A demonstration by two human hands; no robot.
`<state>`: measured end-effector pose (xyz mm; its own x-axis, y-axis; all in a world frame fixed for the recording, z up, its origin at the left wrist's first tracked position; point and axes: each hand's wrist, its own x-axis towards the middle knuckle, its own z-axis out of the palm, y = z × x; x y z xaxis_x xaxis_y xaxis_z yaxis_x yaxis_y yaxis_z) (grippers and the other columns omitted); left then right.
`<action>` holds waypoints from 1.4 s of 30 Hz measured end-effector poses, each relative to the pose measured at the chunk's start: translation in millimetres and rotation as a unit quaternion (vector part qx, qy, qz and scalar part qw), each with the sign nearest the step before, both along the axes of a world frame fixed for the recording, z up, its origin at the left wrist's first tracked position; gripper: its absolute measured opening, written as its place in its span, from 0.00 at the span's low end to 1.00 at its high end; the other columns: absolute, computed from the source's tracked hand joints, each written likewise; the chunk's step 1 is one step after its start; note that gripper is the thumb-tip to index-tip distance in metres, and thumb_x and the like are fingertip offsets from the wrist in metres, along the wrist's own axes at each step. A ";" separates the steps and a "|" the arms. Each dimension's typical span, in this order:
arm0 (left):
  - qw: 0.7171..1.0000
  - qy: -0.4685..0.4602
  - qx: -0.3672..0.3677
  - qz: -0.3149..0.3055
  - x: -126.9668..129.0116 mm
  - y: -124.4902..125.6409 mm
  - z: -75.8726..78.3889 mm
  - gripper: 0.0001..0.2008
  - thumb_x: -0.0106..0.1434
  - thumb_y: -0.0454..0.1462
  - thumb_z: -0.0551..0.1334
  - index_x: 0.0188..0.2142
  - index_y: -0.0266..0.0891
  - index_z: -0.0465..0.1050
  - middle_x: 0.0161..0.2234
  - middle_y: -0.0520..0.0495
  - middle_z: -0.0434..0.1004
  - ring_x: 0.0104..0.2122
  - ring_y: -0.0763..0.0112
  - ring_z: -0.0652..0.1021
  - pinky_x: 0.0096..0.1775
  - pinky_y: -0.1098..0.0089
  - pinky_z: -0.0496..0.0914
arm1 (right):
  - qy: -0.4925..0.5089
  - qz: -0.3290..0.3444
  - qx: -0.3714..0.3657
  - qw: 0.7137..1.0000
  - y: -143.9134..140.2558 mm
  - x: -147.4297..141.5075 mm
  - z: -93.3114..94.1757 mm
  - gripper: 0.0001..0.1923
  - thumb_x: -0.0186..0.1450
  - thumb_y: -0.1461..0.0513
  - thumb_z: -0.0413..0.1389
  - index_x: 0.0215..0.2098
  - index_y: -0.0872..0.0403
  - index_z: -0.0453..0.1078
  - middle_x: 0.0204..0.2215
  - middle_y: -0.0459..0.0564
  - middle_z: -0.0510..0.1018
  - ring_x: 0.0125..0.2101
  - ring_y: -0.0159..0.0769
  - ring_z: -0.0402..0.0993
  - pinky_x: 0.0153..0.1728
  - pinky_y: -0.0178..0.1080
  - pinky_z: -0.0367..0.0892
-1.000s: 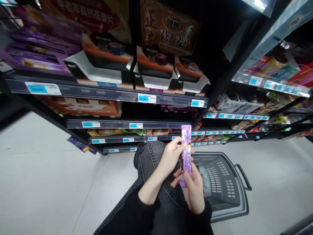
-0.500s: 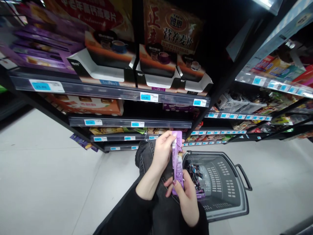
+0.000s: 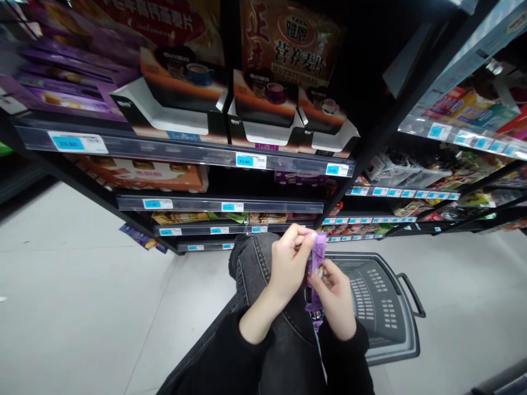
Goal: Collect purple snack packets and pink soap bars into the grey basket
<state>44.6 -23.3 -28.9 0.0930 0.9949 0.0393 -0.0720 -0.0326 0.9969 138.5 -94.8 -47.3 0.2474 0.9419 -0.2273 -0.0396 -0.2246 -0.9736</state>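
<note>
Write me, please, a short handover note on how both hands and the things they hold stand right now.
Left hand: pinches the top of the purple sachet.
Right hand: grips the same sachet lower down, from its right side.
Sachet: upright between both hands, above the knee, beside the grey basket on the floor.
Done: sachet is off the shelf and in hand; what the basket holds is hidden by the hands.
Left: sachet is not in the basket.
</note>
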 end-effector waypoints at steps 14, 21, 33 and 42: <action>0.995 -0.053 -0.042 0.067 4.1 5.6 -13.8 0.06 0.62 0.38 0.60 0.32 0.39 0.71 0.23 0.54 0.77 0.23 0.73 0.77 0.29 0.76 0.68 | 0.034 0.017 -0.036 0.999 -15.7 2.4 -28.3 0.12 0.56 0.55 0.62 0.32 0.56 0.72 0.27 0.49 0.80 0.27 0.35 0.77 0.32 0.36 0.73; 0.975 -0.179 -0.091 0.098 2.5 11.4 -20.9 0.08 0.60 0.41 0.62 0.32 0.38 0.69 0.22 0.52 0.77 0.23 0.69 0.78 0.26 0.74 0.71 | -0.044 -0.041 -0.073 0.995 -23.7 4.7 -30.6 0.16 0.55 0.53 0.62 0.31 0.58 0.75 0.24 0.53 0.80 0.25 0.36 0.77 0.29 0.36 0.73; 0.934 -0.307 -0.140 0.116 2.2 15.7 -13.6 0.09 0.58 0.38 0.64 0.31 0.35 0.67 0.27 0.47 0.78 0.32 0.66 0.81 0.31 0.74 0.74 | 0.045 -0.120 -0.001 0.992 -28.6 41.2 -20.4 0.18 0.56 0.58 0.64 0.43 0.56 0.74 0.33 0.54 0.82 0.31 0.39 0.79 0.34 0.39 0.77; 0.963 -0.242 -0.113 0.035 -1.2 13.8 -12.3 0.14 0.57 0.45 0.65 0.29 0.37 0.65 0.24 0.50 0.78 0.26 0.67 0.80 0.31 0.67 0.78 | 0.074 -0.283 0.166 0.942 -2.1 58.0 1.2 0.13 0.56 0.60 0.64 0.38 0.58 0.74 0.32 0.52 0.81 0.27 0.28 0.77 0.31 0.30 0.75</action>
